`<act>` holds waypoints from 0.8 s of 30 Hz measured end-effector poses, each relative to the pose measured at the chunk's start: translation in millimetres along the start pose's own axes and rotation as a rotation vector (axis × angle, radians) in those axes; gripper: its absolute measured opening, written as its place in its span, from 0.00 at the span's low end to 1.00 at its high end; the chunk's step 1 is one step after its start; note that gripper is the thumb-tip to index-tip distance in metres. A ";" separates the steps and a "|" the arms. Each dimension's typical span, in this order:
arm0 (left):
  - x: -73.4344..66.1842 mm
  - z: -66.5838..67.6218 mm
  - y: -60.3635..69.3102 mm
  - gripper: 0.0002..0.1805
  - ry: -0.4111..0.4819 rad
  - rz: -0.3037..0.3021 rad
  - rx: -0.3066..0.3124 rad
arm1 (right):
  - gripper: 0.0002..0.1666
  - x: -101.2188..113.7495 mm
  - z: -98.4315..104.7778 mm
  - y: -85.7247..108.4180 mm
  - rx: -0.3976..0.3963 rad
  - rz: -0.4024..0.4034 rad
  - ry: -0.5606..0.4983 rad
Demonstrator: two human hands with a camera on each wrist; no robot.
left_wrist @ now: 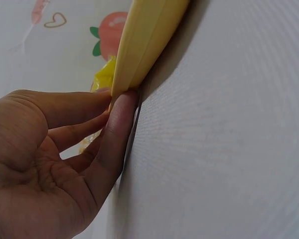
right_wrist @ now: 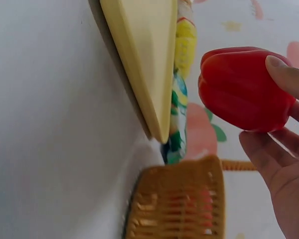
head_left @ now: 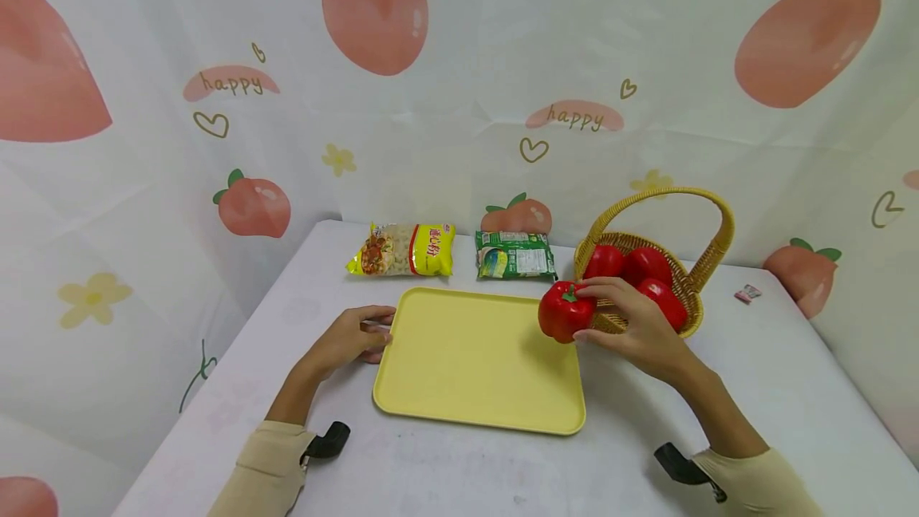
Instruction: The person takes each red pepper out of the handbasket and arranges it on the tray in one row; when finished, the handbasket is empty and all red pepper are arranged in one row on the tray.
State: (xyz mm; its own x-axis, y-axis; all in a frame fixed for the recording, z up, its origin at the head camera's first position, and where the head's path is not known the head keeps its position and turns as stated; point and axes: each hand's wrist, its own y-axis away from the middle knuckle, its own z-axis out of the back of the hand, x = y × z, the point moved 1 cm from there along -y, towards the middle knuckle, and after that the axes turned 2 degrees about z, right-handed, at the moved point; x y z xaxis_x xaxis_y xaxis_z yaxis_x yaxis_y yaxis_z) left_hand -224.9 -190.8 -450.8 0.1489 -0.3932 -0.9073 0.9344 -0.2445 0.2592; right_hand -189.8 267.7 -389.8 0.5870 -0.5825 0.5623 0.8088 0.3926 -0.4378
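Observation:
My right hand (head_left: 635, 329) grips a red bell pepper (head_left: 565, 312) with a green stem, thumb on one side and fingers on the other. In the right wrist view the pepper (right_wrist: 244, 89) is held up off the table, over the right end of the yellow tray (head_left: 477, 365). At the tray's left edge, my left hand (head_left: 352, 336) holds the rim between thumb and fingers; the left wrist view shows the fingertips against the tray's edge (left_wrist: 139, 55). Beside the right hand stands a wicker basket (head_left: 692, 313) with several red peppers (head_left: 648, 266) in it.
Behind the tray lie a yellow food bag (head_left: 431, 250) and a green packet (head_left: 515, 255). The basket's tall handle (head_left: 718, 242) arches up near the right hand. A small pink-and-white wrapper (head_left: 747, 294) lies at the far right. A printed curtain (head_left: 459, 62) closes off the back.

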 end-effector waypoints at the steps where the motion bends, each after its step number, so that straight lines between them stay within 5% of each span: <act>1: 0.0 0.0 0.0 0.30 0.000 0.000 0.001 | 0.35 0.2 -3.2 -1.7 0.001 0.009 -0.007; 8: 0.5 0.0 -1.0 0.29 0.005 -0.008 0.007 | 0.34 3.7 -26.2 -14.0 0.029 0.071 -0.071; 24: 2.9 0.2 -1.3 0.30 0.000 -0.011 0.007 | 0.35 20.6 -74.7 -48.2 0.177 0.060 -0.240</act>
State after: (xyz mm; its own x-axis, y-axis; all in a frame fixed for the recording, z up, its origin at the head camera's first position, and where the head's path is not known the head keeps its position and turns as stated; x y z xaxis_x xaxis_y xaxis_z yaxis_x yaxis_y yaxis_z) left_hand -225.7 -191.8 -453.7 0.1383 -0.3905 -0.9102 0.9338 -0.2548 0.2512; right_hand -219.3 183.7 -409.6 0.6084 -0.3775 0.6981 0.7534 0.5512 -0.3585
